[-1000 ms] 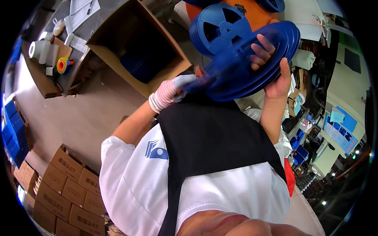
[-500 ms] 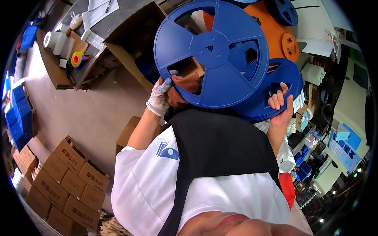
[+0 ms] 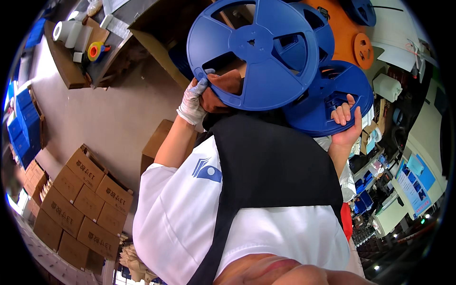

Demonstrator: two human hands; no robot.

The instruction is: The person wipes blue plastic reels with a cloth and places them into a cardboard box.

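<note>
A large blue plastic reel (image 3: 256,83) with a round hub and cut-out windows is held up in front of my chest. My left hand (image 3: 194,100), in a whitish glove, closes on its lower left rim together with a brown cloth (image 3: 227,81), part of which shows through a window. My bare right hand (image 3: 346,122) grips the edge of a stack of blue reels (image 3: 308,116) at the right, its fingers curled in a window. The held reel partly covers that stack and another blue reel (image 3: 324,35) behind.
An open cardboard box (image 3: 156,47) stands beyond my left hand. Behind the reels is an orange surface (image 3: 338,45) with a small orange reel (image 3: 363,51). At far left, a grey table (image 3: 116,52) bears white rolls and a tape roll (image 3: 96,51). Stacked cartons (image 3: 85,204) stand lower left.
The held reel sits slightly higher and further from my chest. The stack in my right hand has moved a little right, and more of the reel behind shows between them.
</note>
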